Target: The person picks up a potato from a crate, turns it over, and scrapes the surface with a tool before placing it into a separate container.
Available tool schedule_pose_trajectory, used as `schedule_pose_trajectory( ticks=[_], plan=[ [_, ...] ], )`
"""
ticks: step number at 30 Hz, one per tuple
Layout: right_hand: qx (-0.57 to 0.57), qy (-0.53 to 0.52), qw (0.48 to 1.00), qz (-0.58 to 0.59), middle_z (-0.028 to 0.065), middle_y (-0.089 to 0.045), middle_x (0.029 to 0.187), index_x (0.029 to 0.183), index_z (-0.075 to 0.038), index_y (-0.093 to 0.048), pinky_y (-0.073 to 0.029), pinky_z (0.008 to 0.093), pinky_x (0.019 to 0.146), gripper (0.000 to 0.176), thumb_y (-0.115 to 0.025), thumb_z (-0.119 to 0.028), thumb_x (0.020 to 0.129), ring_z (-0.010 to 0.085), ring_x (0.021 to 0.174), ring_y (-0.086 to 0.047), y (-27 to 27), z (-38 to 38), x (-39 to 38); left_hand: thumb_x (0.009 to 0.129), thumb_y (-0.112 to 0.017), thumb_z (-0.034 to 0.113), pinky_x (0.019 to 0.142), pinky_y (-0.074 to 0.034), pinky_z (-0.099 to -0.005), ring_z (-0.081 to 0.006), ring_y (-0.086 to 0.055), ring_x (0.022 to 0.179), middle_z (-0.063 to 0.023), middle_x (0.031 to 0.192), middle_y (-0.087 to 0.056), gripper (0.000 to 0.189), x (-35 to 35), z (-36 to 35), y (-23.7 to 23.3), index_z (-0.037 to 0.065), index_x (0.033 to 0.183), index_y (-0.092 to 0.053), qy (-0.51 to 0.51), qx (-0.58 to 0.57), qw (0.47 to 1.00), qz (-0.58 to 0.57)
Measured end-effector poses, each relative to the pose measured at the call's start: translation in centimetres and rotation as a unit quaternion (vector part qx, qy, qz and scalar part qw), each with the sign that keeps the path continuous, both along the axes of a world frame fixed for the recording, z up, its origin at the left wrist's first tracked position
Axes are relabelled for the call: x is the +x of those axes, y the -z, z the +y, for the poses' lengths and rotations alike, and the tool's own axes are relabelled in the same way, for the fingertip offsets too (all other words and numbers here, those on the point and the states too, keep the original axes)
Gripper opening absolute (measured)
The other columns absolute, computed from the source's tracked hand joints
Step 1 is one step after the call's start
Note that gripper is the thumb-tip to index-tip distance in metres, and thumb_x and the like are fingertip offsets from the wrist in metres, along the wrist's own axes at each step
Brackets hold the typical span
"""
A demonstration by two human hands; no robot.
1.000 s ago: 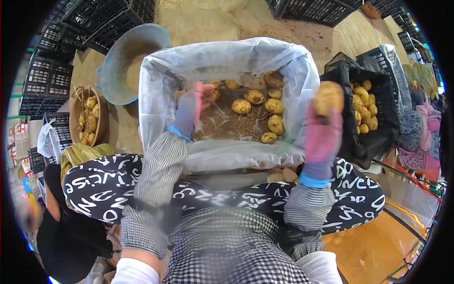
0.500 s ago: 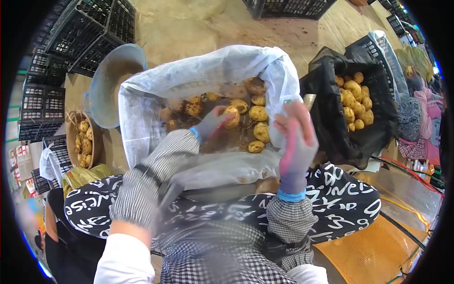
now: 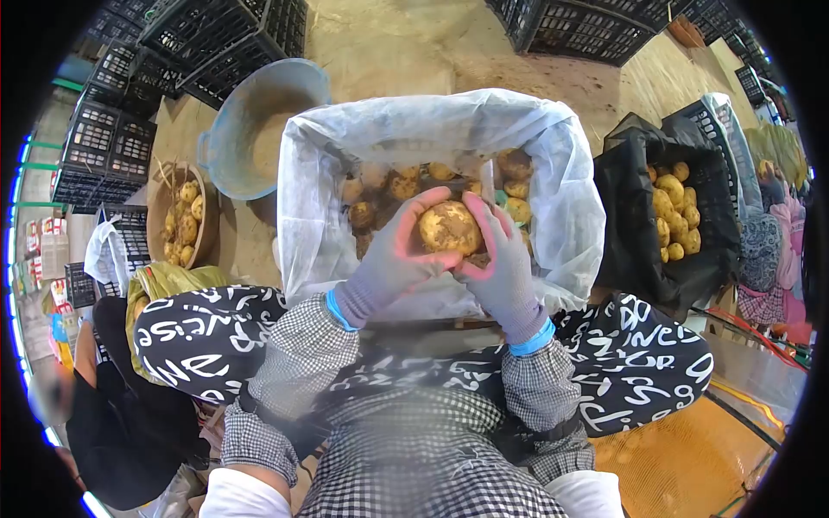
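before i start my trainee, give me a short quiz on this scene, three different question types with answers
1. How many hands touch the held potato?
2. True or false: the blue tub stands farther left than the white-lined container.
3. The potatoes at the person's far right lie in: a) the blue tub, b) the black-lined container, c) the white-lined container.

Key: 1. Two, the left hand and right hand. 2. True. 3. b.

White letters (image 3: 161, 329), apparently including "cise", are printed on the black trousers (image 3: 207, 345) below the white-lined crate (image 3: 566, 164).
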State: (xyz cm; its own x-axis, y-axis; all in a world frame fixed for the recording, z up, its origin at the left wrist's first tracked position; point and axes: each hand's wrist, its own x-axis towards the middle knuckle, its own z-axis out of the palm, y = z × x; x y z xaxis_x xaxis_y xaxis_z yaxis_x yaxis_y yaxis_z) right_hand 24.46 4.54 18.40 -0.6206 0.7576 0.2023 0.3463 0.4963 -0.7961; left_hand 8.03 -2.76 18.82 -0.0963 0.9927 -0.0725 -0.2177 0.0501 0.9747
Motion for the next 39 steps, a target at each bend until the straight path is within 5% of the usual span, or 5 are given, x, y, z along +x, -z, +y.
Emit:
schedule_pose_trajectory(
  ticks=[15,19,25,28,39],
  plan=[
    [-0.074,-0.029,0.997,0.011,0.0168,-0.059,0.119,0.127,-0.004,-0.057,-0.050,0.0358,0.087,0.054,-0.076,-0.023,0.079,0.0310,0.105,-0.062,0.2,-1.8,-1.2,0.101,-0.044,0.043,0.055,-0.052,-0.0261,-0.0151,-0.064,0.074,-0.0061,0.100,-0.065,0.040,-0.7,-1.2,1.2,0.008,0.117,-0.057,-0.063,-0.289,0.934,-0.199],
    [-0.041,-0.030,0.999,0.013,0.0158,-0.061,0.114,0.124,-0.003,-0.058,-0.051,0.0327,0.081,0.042,-0.066,-0.026,0.090,0.0274,0.094,-0.064,2.0,-1.8,-1.3,0.080,-0.076,0.021,0.080,-0.056,-0.0336,-0.0295,-0.067,0.093,-0.0214,0.105,-0.064,0.066,-2.2,-2.9,10.5,-0.005,0.129,-0.040,0.085,-0.090,0.961,0.248],
    [-0.194,0.080,0.976,0.061,0.0079,-0.062,0.114,0.124,-0.001,-0.057,-0.049,0.0250,0.079,0.035,-0.054,-0.026,0.099,0.0110,0.093,-0.060,2.7,-1.3,-1.5,0.082,-0.073,0.015,0.076,-0.055,-0.0322,-0.0253,-0.067,0.091,-0.0176,0.106,-0.064,0.066,-2.2,-3.7,12.1,-0.002,0.133,-0.035,0.073,-0.092,0.991,0.061],
    [-0.170,0.068,0.979,0.094,0.0080,-0.060,0.119,0.130,-0.002,-0.053,-0.047,0.0250,0.086,0.040,-0.056,-0.026,0.098,0.0117,0.101,-0.059,4.1,-1.1,-0.9,0.089,-0.065,0.023,0.069,-0.053,-0.0274,-0.0201,-0.065,0.084,-0.0138,0.109,-0.063,0.052,-2.0,-2.6,6.3,0.002,0.130,-0.042,-0.020,-0.204,0.923,-0.325],
    [-0.187,0.004,0.980,0.067,0.0131,-0.054,0.129,0.141,-0.003,-0.042,-0.043,0.0303,0.101,0.082,-0.074,0.001,0.065,0.0181,0.118,-0.054,1.9,-1.3,-1.5,0.092,-0.068,0.020,0.084,-0.054,-0.0274,-0.0170,-0.065,0.100,-0.0091,0.114,-0.060,0.055,0.9,-1.3,0.3,0.000,0.138,-0.044,-0.093,-0.042,0.994,-0.033]
  ],
)
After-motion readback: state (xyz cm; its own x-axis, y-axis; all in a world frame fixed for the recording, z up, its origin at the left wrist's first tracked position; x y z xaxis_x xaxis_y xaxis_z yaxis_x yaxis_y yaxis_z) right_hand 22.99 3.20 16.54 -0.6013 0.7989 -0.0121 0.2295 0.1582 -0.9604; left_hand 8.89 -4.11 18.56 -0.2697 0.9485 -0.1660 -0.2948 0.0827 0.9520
